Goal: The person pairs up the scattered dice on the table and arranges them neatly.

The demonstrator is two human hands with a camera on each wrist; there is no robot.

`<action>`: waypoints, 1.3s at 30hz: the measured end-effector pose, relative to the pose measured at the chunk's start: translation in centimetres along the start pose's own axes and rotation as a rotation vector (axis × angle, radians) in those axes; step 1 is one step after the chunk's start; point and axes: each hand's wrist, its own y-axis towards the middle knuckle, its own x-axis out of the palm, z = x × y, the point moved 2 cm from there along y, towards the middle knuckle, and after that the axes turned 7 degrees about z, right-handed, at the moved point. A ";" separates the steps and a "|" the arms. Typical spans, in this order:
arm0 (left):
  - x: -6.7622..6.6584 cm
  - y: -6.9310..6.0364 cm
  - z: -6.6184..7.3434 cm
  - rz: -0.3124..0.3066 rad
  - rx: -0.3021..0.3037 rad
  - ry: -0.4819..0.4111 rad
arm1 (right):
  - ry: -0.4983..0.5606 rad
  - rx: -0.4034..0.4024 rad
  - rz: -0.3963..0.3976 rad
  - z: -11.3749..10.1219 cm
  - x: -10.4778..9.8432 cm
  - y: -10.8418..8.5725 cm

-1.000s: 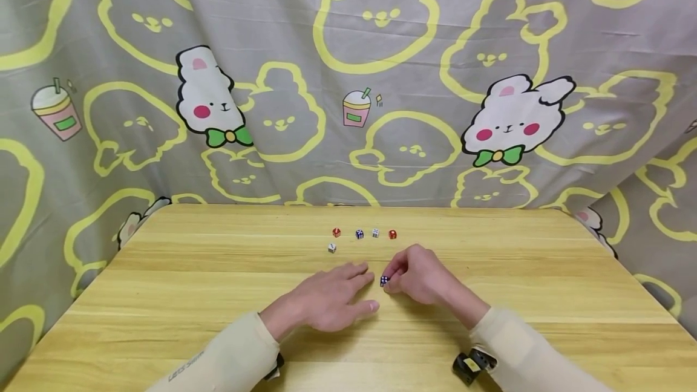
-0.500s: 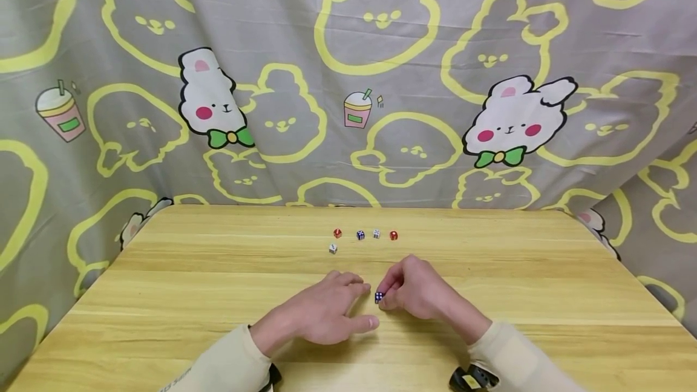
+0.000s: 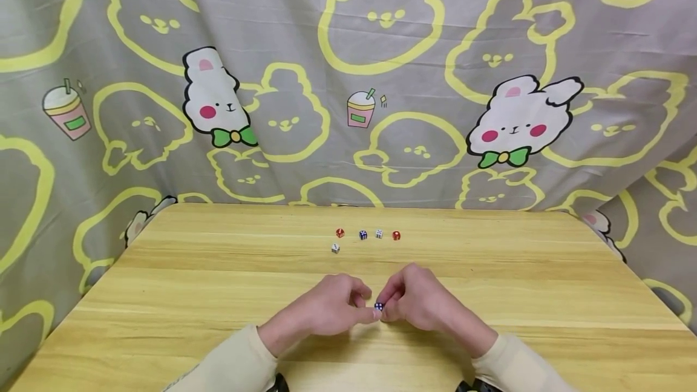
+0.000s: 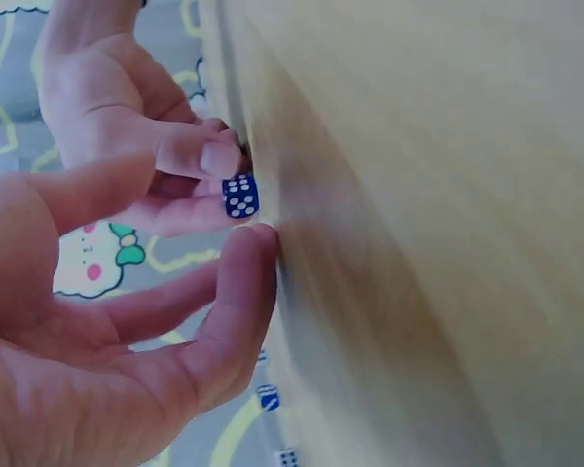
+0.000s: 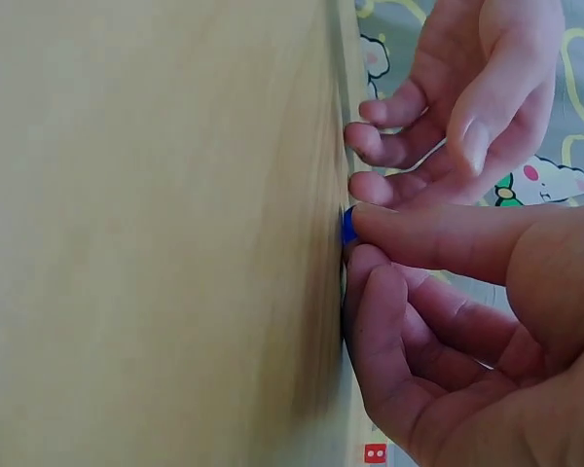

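Note:
A blue die with white dots is low at the wooden table's surface, between thumb and fingertips of my right hand, which pinches it. In the left wrist view the die shows two dotted faces; in the right wrist view the thumb hides most of the die. My left hand is close on the left, fingers loosely bent and thumb pointing at the die. It holds nothing, and whether its fingertips touch the die I cannot tell.
Farther back on the table stand a red die, a blue die, a white die and another red die in a row. Another white die sits nearer. A patterned curtain hangs behind.
My right hand has drawn the blue die toward me and slightly left. The left hand has bent its fingers, and its thumb is now closer to the die. The back dice have stayed.

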 end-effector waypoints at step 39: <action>1.2 0.4 -1.9 0.010 -0.099 -0.309 | 0.149 0.003 -0.079 1.0 0.9 -1.3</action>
